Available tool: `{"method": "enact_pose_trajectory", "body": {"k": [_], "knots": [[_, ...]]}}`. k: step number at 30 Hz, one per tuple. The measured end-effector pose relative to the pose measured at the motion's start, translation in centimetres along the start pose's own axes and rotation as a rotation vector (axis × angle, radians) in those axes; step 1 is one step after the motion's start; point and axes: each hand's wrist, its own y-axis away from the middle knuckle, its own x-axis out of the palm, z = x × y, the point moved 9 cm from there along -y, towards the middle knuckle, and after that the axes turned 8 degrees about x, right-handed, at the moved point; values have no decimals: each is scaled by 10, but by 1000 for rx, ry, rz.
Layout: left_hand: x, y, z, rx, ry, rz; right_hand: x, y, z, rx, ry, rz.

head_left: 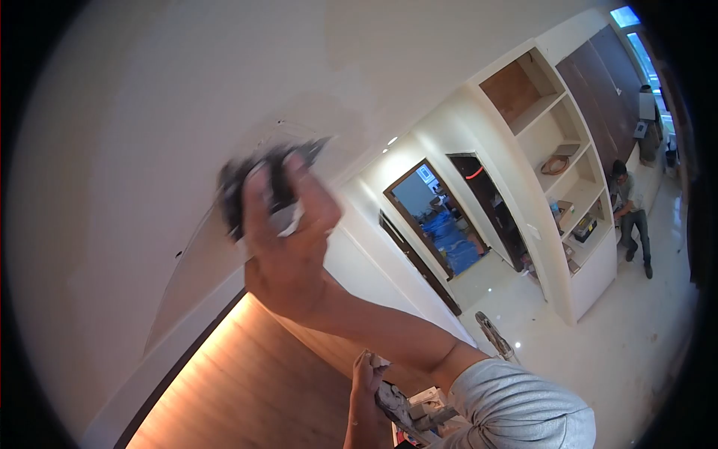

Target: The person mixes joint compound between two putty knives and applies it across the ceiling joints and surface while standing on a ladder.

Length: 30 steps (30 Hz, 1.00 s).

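My right hand is raised to the pale ceiling surface, its fingers wrapped round a dark tool. Motion blurs the tool, so its exact kind cannot be made out; a thin pointed edge sticks out to the right, at a greyish damp-looking patch. Small dark marks and a crack-like line show near it. Lower down, my left hand is closed round a small pale thing that I cannot identify. Just beside it is a grey-smeared object, partly hidden by my sleeve.
A lit wood-look panel lies below the ceiling edge. White built-in shelves hold a coiled orange hose or cable and boxes. A metal ladder part stands near my arm. Another person is at the right. Blue sheeting shows through a doorway.
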Motion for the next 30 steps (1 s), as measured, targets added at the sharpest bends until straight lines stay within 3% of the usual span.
{"method": "enact_pose_trajectory", "body": {"k": [1, 4, 7, 13, 21, 24, 27, 30], "knots": [[0, 1, -1, 18, -20, 18, 2, 12, 6, -64, 16, -33], [13, 4, -11, 3, -52, -27, -6, 36, 8, -87, 40, 169], [14, 4, -10, -16, -37, -60, -35, 23, -4, 14, 48, 255], [10, 4, -4, -48, -12, -99, -49, -17, 3, -388, 100, -286], [14, 5, -10, -51, -83, -80, -6, -33, -44, -606, 317, -235], [13, 0, -7, -67, -75, -55, -16, -19, -65, -578, 429, -79], [11, 2, -3, -85, -64, -21, -40, -9, -73, -409, 471, 156], [24, 1, -12, -46, -101, -16, -67, -10, -95, -9, 162, 224]]}}
